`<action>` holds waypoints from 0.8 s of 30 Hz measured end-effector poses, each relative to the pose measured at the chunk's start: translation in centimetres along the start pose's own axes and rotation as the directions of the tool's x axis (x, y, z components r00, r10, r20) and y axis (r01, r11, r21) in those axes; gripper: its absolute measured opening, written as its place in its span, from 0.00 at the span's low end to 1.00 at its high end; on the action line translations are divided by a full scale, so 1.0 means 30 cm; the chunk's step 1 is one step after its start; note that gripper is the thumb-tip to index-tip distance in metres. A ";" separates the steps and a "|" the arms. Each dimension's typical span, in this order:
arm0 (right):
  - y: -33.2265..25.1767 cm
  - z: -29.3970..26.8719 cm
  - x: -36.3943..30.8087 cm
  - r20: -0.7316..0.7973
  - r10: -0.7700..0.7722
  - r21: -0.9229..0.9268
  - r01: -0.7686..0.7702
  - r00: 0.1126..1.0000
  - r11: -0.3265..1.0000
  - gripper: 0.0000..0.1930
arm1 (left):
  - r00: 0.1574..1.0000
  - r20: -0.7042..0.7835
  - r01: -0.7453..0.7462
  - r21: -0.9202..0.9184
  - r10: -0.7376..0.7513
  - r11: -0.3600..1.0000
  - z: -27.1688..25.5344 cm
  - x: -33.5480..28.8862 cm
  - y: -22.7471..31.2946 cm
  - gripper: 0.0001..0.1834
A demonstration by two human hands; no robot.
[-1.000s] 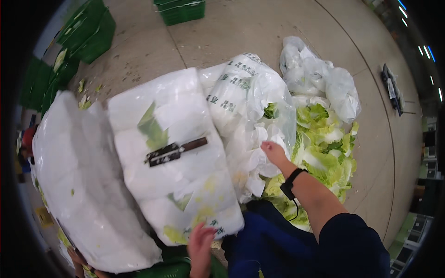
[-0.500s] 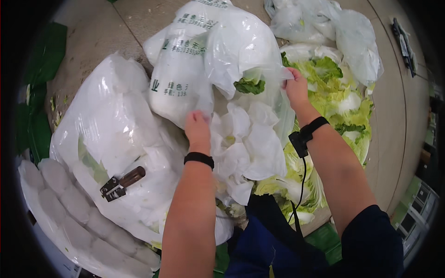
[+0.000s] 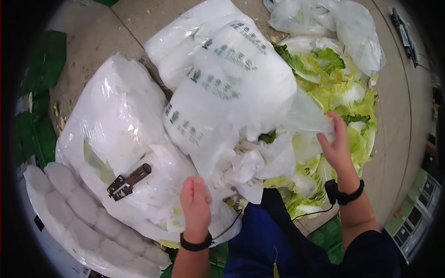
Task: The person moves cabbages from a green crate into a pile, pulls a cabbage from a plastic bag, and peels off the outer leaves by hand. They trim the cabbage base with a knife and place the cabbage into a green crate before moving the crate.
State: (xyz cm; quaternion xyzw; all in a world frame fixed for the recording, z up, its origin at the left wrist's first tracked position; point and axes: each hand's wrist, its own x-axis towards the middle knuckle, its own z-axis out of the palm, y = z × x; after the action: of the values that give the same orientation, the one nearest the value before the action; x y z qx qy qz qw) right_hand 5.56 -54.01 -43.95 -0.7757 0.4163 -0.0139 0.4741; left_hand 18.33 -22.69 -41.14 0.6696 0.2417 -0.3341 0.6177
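Note:
A large white plastic bag (image 3: pixel 232 88) with green print lies full and bulging in front of me, its mouth toward me. My left hand (image 3: pixel 195 201) is closed just below the bag's near left edge; whether film is in its fingers is hidden. At the bag's right corner, my right hand (image 3: pixel 337 141) has thumb and fingers apart, with the thin film reaching in between them. Crumpled white wrapping sheets (image 3: pixel 248 167) show under the mouth, and a dark green leaf (image 3: pixel 267 136) peeks out beside them.
Loose cabbage leaves (image 3: pixel 343 97) are heaped on the right. On the left, a second filled bag (image 3: pixel 120 116) carries a wooden-handled blade (image 3: pixel 129 181). A long bag of wrapped heads (image 3: pixel 88 222) lies lower left. Clear plastic bags (image 3: pixel 343 28) lie at the far right.
The printed bag's upper layer has come down toward me and spread flatter over the contents. Both hands have moved nearer to me, the right one also outward; its fingers have spread.

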 end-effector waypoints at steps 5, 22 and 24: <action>-0.034 0.257 -0.209 0.348 -0.715 0.074 0.742 0.607 0.666 0.13 | 0.970 -0.223 0.055 -0.165 -0.092 0.985 -0.025 0.176 -0.049 0.10; 0.347 0.266 0.276 0.071 -0.196 0.625 0.109 0.978 0.773 0.16 | 0.991 0.079 -0.115 0.136 0.105 0.984 0.371 0.268 -0.420 0.17; 0.362 0.280 0.334 0.160 -0.040 0.846 -0.116 0.986 0.521 0.18 | 0.997 0.061 0.038 0.031 -0.039 0.999 0.425 0.389 -0.425 0.17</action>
State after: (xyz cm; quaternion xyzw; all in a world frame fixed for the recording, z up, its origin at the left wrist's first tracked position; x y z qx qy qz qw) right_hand 8.72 -56.75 -60.43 -0.4339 0.3339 -0.1434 0.8244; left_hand 14.72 -34.81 -58.51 0.6632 0.2303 -0.3701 0.6084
